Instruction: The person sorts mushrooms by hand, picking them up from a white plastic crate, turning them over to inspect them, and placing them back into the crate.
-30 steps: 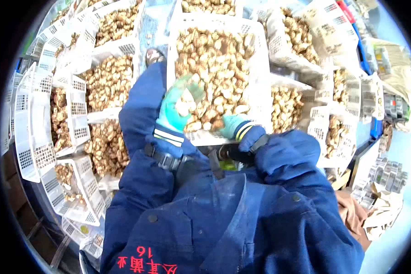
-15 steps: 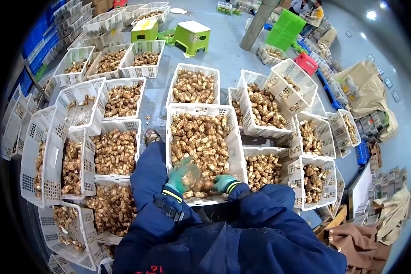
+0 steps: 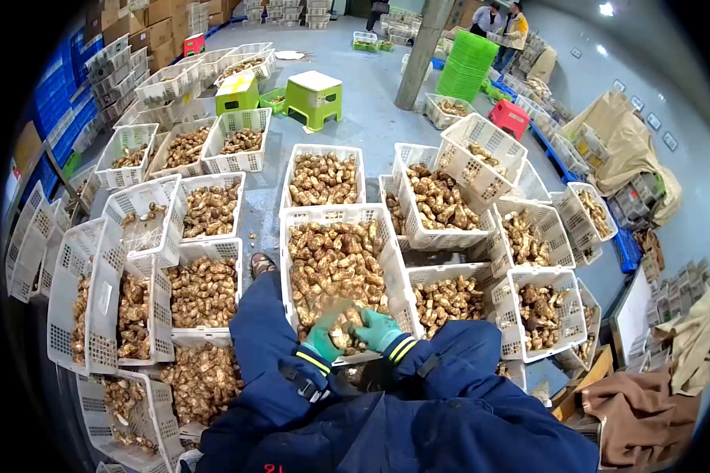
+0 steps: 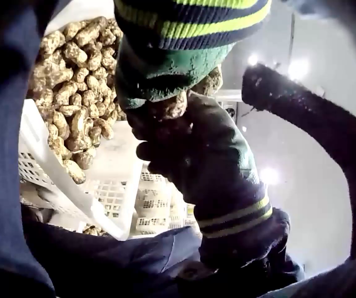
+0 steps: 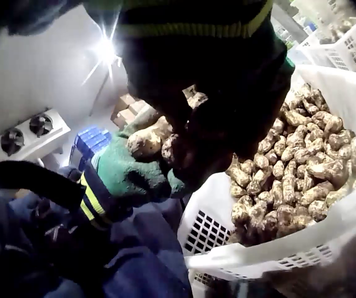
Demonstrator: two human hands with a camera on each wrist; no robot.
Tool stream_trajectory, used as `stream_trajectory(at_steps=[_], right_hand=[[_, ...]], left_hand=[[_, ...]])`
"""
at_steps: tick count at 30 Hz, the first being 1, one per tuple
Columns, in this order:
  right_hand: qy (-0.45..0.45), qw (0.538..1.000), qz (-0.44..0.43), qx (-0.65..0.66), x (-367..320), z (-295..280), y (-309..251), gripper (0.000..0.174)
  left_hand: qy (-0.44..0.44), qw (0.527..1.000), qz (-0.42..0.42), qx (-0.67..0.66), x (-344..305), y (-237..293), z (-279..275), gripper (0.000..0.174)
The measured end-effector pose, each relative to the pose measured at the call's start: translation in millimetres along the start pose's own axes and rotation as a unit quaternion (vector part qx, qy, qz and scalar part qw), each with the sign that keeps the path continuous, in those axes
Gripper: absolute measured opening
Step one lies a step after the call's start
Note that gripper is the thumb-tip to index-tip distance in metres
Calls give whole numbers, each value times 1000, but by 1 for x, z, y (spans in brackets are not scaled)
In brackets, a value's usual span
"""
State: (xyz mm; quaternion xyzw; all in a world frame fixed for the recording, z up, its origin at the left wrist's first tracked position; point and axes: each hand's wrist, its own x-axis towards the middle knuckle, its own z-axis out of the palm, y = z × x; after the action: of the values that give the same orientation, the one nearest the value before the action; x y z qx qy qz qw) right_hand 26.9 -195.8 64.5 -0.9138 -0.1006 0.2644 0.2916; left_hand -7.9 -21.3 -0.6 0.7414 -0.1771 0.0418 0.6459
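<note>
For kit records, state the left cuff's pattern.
Yellow-striped dark cuff, clearest in the left wrist view.

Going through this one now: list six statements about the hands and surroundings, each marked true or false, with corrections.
1. The left hand and right hand are gloved in green. True.
2. Both cuffs are plain. False: the left cuff and right cuff carry yellow stripes.
3. The left hand holds mushrooms. True.
4. In the head view, the stack of green crates stands left of the pillar. False: it stands right.
5. Both hands are at the near end of a white basket. True.
6. The brown cloth is at the head view's left. False: it is at the right.
</note>
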Motion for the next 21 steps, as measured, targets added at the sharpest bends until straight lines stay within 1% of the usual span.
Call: stream_trajectory(at_steps=[1, 2, 3, 4, 5, 6, 7, 8, 9, 10, 12, 13, 14, 15, 17, 18, 19, 20, 21], right_hand=[[-21, 1000, -1, 0, 6, -6, 6, 75], [-44, 999, 1, 2, 15, -7, 19, 74], [-10, 996, -43, 82, 26, 0, 42, 62], [2, 970, -94, 223, 10, -11, 33, 40], [15, 922, -136, 362, -2, -28, 22, 20], [-35, 874, -126, 469, -4, -35, 25, 22], [-84, 807, -105, 574, -7, -41, 27, 26], [-125, 735, -75, 663, -10, -48, 30, 31], [-119, 734, -76, 664, -18, -54, 16, 38], [-127, 734, -82, 662, -15, -53, 19, 44], [-181, 716, -56, 672, -17, -57, 17, 49], [-199, 707, -56, 676, -18, -59, 16, 53], [-86, 723, -27, 684, -34, -60, -14, 58], [-121, 736, -53, 664, -27, -57, 1, 58], [-163, 723, -35, 670, -20, -54, 11, 56], [-185, 730, -51, 656, -18, -56, 13, 52], [-168, 724, -75, 665, -9, -45, 23, 51], [-149, 718, -99, 673, -5, -39, 21, 49], [-116, 766, -145, 615, -6, -39, 22, 45]], left_hand=[[19, 997, -24, -76, 1, -15, 3, 63], [28, 981, -66, -182, 6, 11, 1, 55], [46, 951, -106, -286, 11, 37, 0, 47], [71, 898, -95, -424, 11, 41, -2, 45], [94, 824, -80, -553, 11, 44, -4, 44], [85, 760, -130, -632, 15, 38, -11, 56], [86, 683, -181, -703, 18, 33, -19, 72], [118, 678, -183, -702, 22, 54, -21, 75], [100, 688, -169, -698, 23, 50, -24, 77], [90, 677, -153, -714, 24, 51, -27, 74], [87, 666, -154, -725, 25, 57, -30, 69], [96, 674, -155, -716, 25, 60, -29, 68], [89, 663, -143, -729, 26, 59, -29, 68], [96, 665, -150, -725, 25, 58, -29, 66], [101, 669, -150, -721, 26, 58, -26, 63], [89, 674, -141, -720, 27, 57, -26, 63], [98, 681, -145, -711, 26, 57, -24, 63], [106, 689, -149, -702, 28, 58, -23, 63], [105, 682, -143, -709, 29, 55, -21, 64]])
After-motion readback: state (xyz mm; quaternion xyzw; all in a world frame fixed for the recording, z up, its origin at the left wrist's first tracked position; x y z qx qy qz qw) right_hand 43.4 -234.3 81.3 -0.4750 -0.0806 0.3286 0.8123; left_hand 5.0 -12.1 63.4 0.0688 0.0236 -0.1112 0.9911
